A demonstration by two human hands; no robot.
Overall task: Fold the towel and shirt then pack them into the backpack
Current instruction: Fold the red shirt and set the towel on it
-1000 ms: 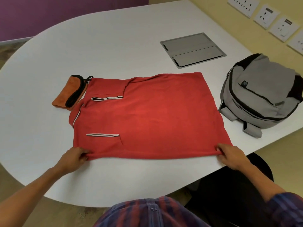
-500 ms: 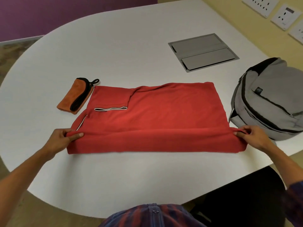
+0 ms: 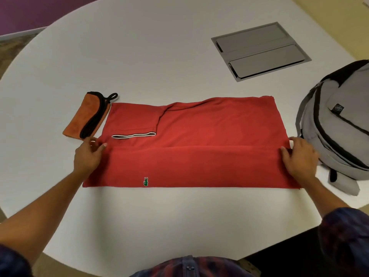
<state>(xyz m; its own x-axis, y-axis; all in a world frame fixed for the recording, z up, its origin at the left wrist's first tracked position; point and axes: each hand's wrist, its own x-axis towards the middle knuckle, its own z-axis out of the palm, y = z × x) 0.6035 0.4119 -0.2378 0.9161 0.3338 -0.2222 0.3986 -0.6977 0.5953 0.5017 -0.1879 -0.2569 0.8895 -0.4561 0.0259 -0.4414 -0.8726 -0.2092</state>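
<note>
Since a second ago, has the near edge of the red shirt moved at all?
Yes. Both hands, left hand and right hand, carried the shirt edge away from the person, toward the cable hatch, folding it over.

Both arms fwd, L hand (image 3: 87,155) & R hand (image 3: 300,157) palms down, fingers curled (pinching).
</note>
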